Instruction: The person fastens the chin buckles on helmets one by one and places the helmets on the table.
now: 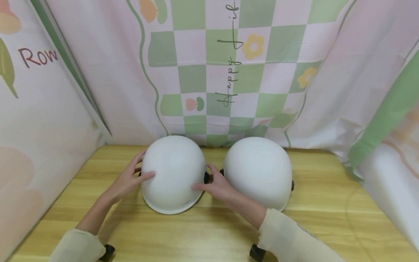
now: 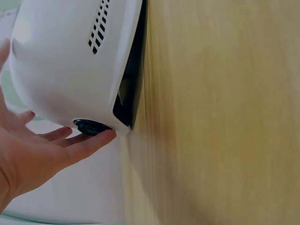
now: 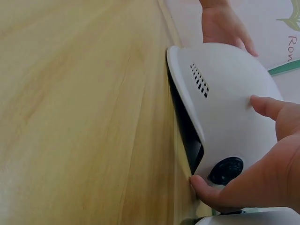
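Note:
Two white helmets stand side by side, dome up. My left hand holds the near-left helmet at its left side, the thumb lying on the shell and the fingers by a round black side knob. On the opposite side my right hand grips the same helmet, thumb on the dome, one fingertip at the lower rim beside another black knob. Rows of small vent slots show low on the shell in the right wrist view. The inside of the helmet is mostly hidden.
The second white helmet sits just right of my right hand, close to the wrist. Both are on a wood-grain table. Behind hangs a green-and-white checked cloth; printed cloth also borders the left side.

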A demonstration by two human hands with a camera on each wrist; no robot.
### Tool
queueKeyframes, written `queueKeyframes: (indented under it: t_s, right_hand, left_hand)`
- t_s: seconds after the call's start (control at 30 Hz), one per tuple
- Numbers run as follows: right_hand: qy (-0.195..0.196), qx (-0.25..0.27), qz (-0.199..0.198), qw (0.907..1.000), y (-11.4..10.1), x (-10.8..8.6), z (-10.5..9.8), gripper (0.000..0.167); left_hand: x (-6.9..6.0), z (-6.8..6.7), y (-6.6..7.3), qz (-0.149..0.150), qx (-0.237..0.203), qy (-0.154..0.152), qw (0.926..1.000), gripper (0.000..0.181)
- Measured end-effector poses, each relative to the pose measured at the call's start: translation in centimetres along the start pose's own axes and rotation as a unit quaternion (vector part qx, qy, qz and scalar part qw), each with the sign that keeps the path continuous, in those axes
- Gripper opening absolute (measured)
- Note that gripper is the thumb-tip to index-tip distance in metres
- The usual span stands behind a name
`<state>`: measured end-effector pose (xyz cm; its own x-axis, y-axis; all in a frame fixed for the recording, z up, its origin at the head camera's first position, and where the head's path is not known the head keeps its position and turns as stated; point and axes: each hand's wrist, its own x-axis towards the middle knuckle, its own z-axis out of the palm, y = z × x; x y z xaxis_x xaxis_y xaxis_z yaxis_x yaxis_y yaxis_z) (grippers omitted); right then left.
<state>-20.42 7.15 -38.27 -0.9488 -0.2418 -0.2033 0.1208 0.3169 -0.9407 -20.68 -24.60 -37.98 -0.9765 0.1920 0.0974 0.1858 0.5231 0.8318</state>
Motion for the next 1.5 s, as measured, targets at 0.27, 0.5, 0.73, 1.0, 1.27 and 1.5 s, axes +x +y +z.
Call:
queueKeyframes:
  t_s: [0.27,0.5,0.73,1.0,1.27,1.5]
  right_hand:
    - [0.001,0.015,-0.005,0.9999,0.3,0.5,0.2,0.11]
    - [0.01,0.014,-0.018,0.9997,0.3,0.4,0.5,0.11]
    - [0.027,0.019,-0.026,0.9991,0.1,0.1,0.7,0.109]
    - [0.04,0.059,-0.064,0.9954,-0.7,-0.4,0.6,0.099]
    - [0.05,0.072,-0.088,0.9922,-1.9,-0.8,-0.3,0.087]
    - [0.063,0.061,-0.12,0.9888,-3.1,-0.9,-1.3,0.081]
  left_hand:
    - [0.0,-0.1,-0.1,-0.003,-0.017,-0.005,0.9998,0.092]
    - [-0.4,-0.4,-0.6,-0.009,-0.024,-0.001,0.9997,0.091]
    - [-0.6,-0.6,-0.8,-0.005,-0.039,-0.011,0.9992,0.088]
    - [-1.0,-1.1,-0.8,0.003,-0.102,-0.029,0.9944,0.082]
    - [-1.3,-1.3,-0.8,0.002,-0.124,-0.031,0.9918,0.078]
    - [-1.5,-1.5,-0.8,0.011,-0.138,-0.045,0.9894,0.075]
